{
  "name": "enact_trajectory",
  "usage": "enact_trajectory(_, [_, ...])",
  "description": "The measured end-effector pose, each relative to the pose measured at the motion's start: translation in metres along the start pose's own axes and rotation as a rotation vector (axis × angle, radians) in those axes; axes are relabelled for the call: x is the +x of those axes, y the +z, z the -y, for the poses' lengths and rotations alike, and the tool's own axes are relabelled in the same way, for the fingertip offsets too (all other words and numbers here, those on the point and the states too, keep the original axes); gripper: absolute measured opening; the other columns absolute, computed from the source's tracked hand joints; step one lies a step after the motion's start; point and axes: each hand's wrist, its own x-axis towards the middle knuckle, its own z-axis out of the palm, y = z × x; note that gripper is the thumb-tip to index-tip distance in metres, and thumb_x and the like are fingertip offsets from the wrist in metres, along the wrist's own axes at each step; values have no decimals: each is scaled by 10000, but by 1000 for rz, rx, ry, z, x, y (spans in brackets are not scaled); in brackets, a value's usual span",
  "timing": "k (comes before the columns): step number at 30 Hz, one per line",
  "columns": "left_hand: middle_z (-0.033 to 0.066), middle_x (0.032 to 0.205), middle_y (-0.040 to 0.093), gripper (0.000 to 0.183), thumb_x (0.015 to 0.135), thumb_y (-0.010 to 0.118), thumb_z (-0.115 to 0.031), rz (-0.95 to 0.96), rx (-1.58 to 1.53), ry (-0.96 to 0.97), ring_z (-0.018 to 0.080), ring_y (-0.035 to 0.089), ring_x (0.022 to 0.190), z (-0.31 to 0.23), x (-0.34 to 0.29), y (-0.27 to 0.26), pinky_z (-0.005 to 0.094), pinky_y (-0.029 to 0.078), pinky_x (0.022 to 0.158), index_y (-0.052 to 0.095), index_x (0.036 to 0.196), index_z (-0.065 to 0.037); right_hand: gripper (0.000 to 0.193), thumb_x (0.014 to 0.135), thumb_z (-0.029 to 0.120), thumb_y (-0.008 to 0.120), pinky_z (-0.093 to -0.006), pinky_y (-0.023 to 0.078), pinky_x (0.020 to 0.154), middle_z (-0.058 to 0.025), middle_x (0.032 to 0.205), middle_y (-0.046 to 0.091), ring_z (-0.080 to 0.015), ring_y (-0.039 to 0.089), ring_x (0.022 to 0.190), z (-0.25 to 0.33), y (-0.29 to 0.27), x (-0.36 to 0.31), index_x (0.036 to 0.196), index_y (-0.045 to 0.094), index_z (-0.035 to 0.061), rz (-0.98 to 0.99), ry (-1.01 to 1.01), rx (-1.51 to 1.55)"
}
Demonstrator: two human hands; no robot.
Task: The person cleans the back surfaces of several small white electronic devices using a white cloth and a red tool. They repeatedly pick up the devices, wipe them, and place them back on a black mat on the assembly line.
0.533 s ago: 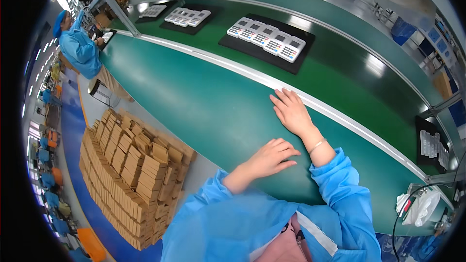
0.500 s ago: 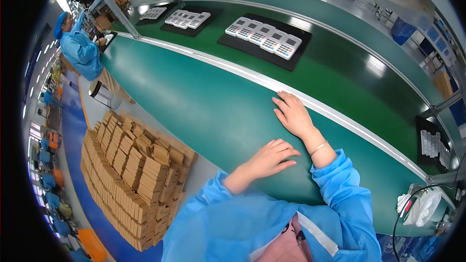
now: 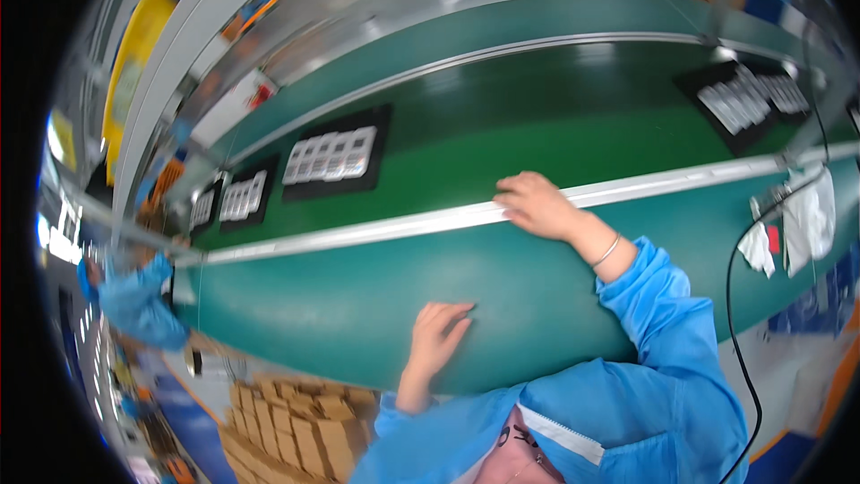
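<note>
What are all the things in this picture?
Belt: one, green, across middle
Table: one, green, nearest
Rail: one, white, between belt and table
Mats: at least four, black, on belt
Devices: several, white, on left mats
Pieces: several, whitish, belt's right end
Boxes: many, brown, lower left
Co-worker: one, blue-clad, far left
Cable: one, black, right
Bag: one, white, table's right
Panel: one, yellow, upper left
Background: too blurred
Sleeves: two, blue, forearms
Left hand: one, bare, over table
Right hand: one, bare, at rail
</note>
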Motion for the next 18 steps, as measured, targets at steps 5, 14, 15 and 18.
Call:
enact_trajectory(5, [84,992,713,242,884,739,-85,-17,18,-84,271,636,932,-1,0,8,369,494,866,761,1124,-94,352,821,173,755,-478,455,1032,-141,1266,646,-338,593,1190,-116,-107,-84,1152,688,76,-305,375,-463])
enact_trajectory(14, [76,861,617,266,887,701,-43,-62,-6,-198,231,600,847,-8,6,16,353,484,803,745,1148,-70,729,826,575,775,-521,405,1115,-236,1343,588,-362,531,1320,-198,-248,-243,1228,604,-8,-415,1408,-977])
enact_trajectory(15, [75,862,616,264,890,699,-46,-63,16,-211,229,599,845,-11,4,15,353,483,800,745,1149,-70,703,825,588,769,-502,439,1071,-223,1278,620,-354,577,1252,-196,-254,-237,1173,627,-6,-345,1399,-888])
enact_trajectory(18, [74,867,613,250,901,695,-57,-50,52,-217,226,595,840,-16,7,19,354,481,794,745,1145,-71,547,863,583,728,-402,543,778,-126,892,695,-290,702,832,-203,-259,-249,946,659,47,-294,1138,-1152])
